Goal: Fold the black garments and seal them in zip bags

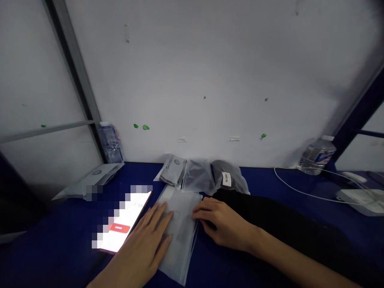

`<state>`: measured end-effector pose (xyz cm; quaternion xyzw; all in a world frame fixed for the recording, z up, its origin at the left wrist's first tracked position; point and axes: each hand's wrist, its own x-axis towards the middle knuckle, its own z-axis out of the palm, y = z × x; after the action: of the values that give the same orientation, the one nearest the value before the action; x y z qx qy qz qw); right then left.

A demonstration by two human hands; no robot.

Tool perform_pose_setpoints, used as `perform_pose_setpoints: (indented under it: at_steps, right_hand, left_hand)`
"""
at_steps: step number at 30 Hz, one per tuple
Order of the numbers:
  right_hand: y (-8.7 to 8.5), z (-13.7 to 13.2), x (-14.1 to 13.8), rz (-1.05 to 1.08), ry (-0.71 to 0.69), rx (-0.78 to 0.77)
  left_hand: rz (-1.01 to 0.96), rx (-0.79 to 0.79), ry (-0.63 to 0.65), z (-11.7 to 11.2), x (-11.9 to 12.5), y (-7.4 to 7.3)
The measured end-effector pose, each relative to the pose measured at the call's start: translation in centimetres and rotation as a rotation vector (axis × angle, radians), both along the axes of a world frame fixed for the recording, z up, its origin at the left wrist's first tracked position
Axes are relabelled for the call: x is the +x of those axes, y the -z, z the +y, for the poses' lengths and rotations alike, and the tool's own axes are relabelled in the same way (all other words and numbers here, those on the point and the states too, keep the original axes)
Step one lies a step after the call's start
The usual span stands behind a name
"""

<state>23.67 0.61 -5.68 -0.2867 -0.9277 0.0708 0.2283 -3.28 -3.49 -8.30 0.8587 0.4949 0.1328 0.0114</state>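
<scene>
A stack of clear plastic bags [181, 228] lies on the blue table [60, 244] in front of me. My left hand [147, 244] rests flat on the stack's left side, fingers stretched out. My right hand [222, 224] lies at the stack's right edge, fingers slightly curled and touching the edge. A black cloth [288, 228] spreads under and behind my right hand. A lit phone [126, 224] with a red button lies just left of my left hand.
Packed bags [207, 174] lie by the white wall, one with a grey label [172, 168]. Water bottles stand at the left [111, 142] and lie at the right [316, 156]. A white cable [300, 190] and a white box [360, 200] sit far right. A grey envelope [90, 180] lies left.
</scene>
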Motion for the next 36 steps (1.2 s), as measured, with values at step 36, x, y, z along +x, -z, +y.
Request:
perform_pose_setpoints:
  at_steps: [36]
  right_hand:
    - [-5.6,0.3,4.1,-0.054,0.259,0.019]
  left_hand:
    - [0.437,-0.100,-0.060,1.2,2.0,-1.7]
